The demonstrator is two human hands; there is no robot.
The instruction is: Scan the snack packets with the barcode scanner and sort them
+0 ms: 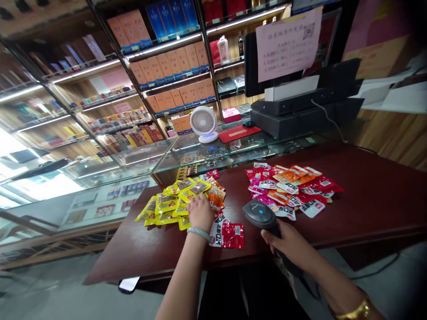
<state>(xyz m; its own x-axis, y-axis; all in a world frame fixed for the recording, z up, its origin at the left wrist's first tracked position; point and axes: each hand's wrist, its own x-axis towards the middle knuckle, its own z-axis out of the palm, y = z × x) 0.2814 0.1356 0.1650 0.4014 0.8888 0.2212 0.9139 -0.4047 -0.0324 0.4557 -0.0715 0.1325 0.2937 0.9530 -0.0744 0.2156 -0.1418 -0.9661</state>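
My left hand (pixel 201 213) rests at the right edge of a pile of yellow snack packets (pixel 166 204), its fingers curled down onto a packet; the fingertips are partly hidden. Just beyond its fingers lies an orange snack packet (pixel 216 197). Beside the wrist, a red and white snack packet (pixel 230 234) lies flat near the table's front edge. My right hand (pixel 290 242) is closed round the handle of a dark barcode scanner (pixel 262 215), held above the table with a blue light on its head. Beyond it spreads a mixed pile of red, orange and pink snack packets (pixel 290 189).
The packets lie on a dark red-brown table (pixel 133 258). Behind stand a glass display counter (pixel 187 146), a small white fan (pixel 203 123), a red mat (pixel 238 133) and a cash register (pixel 276 115) with a paper sign (pixel 288 49). Shelves of boxes line the back.
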